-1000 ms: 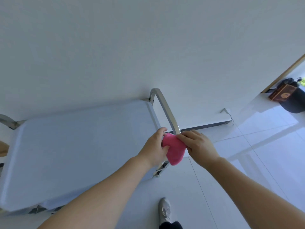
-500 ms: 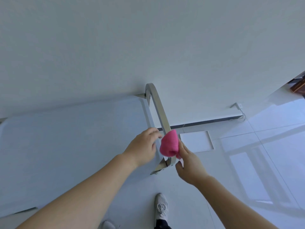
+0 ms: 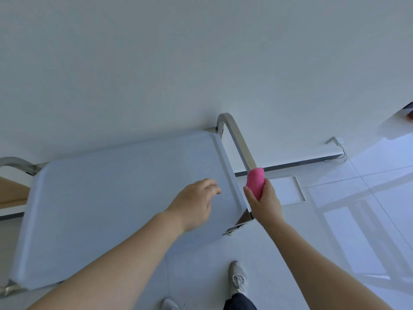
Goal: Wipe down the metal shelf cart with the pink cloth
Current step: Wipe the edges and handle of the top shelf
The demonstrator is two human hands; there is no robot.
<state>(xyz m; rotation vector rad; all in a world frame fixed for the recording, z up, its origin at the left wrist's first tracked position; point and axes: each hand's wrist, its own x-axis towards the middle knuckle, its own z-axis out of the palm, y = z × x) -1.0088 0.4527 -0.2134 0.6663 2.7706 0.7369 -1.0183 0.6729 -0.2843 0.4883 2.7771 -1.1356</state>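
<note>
The metal shelf cart (image 3: 100, 198) stands against a white wall, its flat pale top shelf filling the left half of the view. A shiny steel handle bar (image 3: 237, 139) arches along its right end. My right hand (image 3: 264, 201) grips the near part of that bar with the pink cloth (image 3: 255, 181) wrapped around the bar under my fingers. My left hand (image 3: 194, 202) hovers over the right part of the shelf top, fingers loosely apart, holding nothing.
A second steel handle (image 3: 15, 163) curves at the cart's left end. Glossy white floor tiles (image 3: 357, 209) spread to the right, with a square floor hatch (image 3: 288, 190) and a wall socket with cable (image 3: 337, 143). My shoes (image 3: 238, 278) are below the cart's near corner.
My left hand let go of the cloth and moved left over the shelf top. My right hand now holds the cloth alone, wrapped around the handle bar.
</note>
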